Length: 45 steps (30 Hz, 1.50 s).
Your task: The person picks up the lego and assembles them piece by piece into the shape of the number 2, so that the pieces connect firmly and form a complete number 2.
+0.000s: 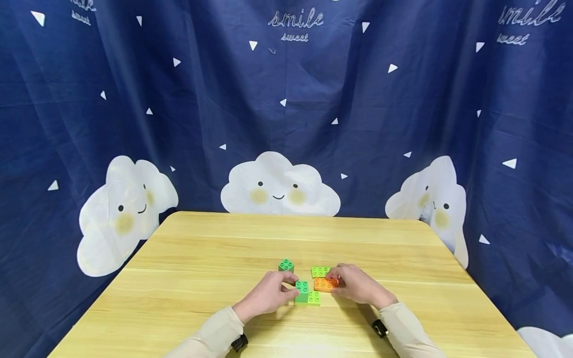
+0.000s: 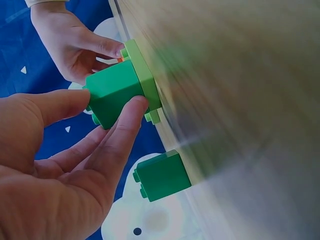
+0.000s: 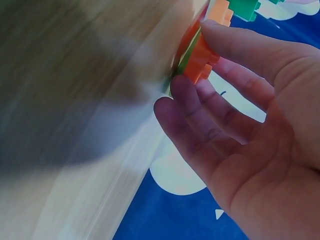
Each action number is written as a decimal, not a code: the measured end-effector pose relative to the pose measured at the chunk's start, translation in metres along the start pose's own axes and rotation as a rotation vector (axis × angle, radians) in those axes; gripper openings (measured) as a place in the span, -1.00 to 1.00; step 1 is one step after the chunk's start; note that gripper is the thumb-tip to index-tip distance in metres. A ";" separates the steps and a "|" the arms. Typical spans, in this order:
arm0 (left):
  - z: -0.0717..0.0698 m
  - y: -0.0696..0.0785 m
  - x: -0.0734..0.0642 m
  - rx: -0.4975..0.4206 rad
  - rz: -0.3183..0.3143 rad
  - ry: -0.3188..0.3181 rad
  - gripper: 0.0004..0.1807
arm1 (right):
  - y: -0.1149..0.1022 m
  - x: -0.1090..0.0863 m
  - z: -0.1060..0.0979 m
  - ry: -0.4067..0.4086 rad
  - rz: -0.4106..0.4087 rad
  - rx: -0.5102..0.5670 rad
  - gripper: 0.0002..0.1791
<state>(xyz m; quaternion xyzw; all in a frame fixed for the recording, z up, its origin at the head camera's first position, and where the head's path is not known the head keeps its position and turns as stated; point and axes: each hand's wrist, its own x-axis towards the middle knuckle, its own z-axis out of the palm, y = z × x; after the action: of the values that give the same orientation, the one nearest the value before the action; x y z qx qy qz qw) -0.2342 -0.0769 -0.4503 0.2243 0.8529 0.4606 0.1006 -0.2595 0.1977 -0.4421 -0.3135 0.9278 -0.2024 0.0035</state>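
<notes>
One green brick (image 1: pixel 302 292) sat on lime brick (image 1: pixel 314 298), pinched by L hand (image 1: pixel 270 292); R hand (image 1: pixel 356 284) grip pinched orange brick (image 1: pixel 322 285); 2nd green brick (image 1: pixel 286 266) unjoined.

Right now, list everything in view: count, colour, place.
free block: 1, green, left of far lime brick
held block: 1, green, atop near lime brick
near lime brick: 1, lime, under held block
far lime brick: 1, lime, behind orange brick
orange brick: 1, orange, between lime bricks
table: 1, yellowish, under bricks
curtain: at least 1, white-printed blue, beyond table
sleeves: 2, beige, head-view bottom
wristbands: 2, black, beside sleeves
left hand: 1, pinching held block
right hand: 1, pinching orange brick
</notes>
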 end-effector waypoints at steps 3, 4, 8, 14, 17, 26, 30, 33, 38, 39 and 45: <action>-0.001 0.000 0.000 0.018 0.007 0.006 -0.54 | 0.000 0.000 -0.001 0.002 -0.013 0.001 -0.62; -0.002 0.000 0.000 0.025 0.009 0.010 -0.53 | 0.000 0.000 -0.002 0.003 -0.017 0.001 -0.63; -0.004 0.000 0.001 0.041 0.018 0.027 -0.51 | 0.001 0.001 -0.003 0.004 -0.031 0.008 -0.63; -0.006 0.001 0.002 0.067 0.036 0.044 -0.54 | 0.002 0.001 -0.004 0.009 -0.049 0.013 -0.65; -0.007 0.000 0.002 0.087 0.051 0.046 -0.56 | 0.002 0.001 -0.005 0.018 -0.061 0.008 -0.67; -0.009 -0.001 0.003 0.176 0.058 0.078 -0.56 | -0.002 0.001 -0.008 0.039 -0.077 0.009 -0.67; -0.009 -0.001 0.002 0.168 0.053 0.084 -0.57 | -0.004 0.001 -0.010 0.055 -0.087 0.007 -0.68; -0.009 0.000 0.002 0.178 0.064 0.101 -0.58 | -0.005 0.000 -0.011 0.064 -0.087 0.000 -0.69; -0.009 0.001 0.002 0.201 0.098 0.137 -0.58 | -0.007 0.000 -0.014 0.082 -0.097 -0.020 -0.68; -0.009 0.001 0.003 0.200 0.099 0.140 -0.57 | -0.008 0.000 -0.014 0.084 -0.098 -0.021 -0.68; -0.010 0.001 0.003 0.185 0.098 0.142 -0.57 | -0.013 -0.002 -0.019 0.091 -0.106 -0.016 -0.67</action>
<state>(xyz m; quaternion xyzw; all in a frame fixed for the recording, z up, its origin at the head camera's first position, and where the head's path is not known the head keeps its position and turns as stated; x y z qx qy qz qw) -0.2399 -0.0823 -0.4439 0.2408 0.8847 0.3991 -0.0037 -0.2535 0.1967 -0.4198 -0.3528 0.9106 -0.2091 -0.0517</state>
